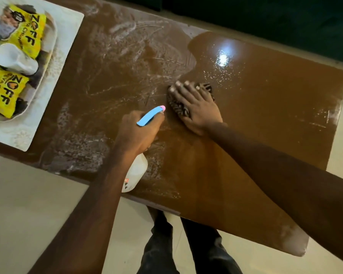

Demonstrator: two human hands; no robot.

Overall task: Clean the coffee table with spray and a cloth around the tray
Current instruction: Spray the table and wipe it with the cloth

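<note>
The left hand (141,133) is curled round the neck of a spray bottle (136,171), arm reaching in from below. The right hand (196,107) lies flat, fingers (186,87) spread, pressing a cloth (177,107). Both arms are bare and stretched out.

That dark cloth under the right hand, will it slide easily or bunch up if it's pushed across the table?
Likely floppy: the cloth lies crumpled under the right hand. It should glide easily on the glossy part of the coffee table, but may drag and bunch on the smeared white residue.
</note>
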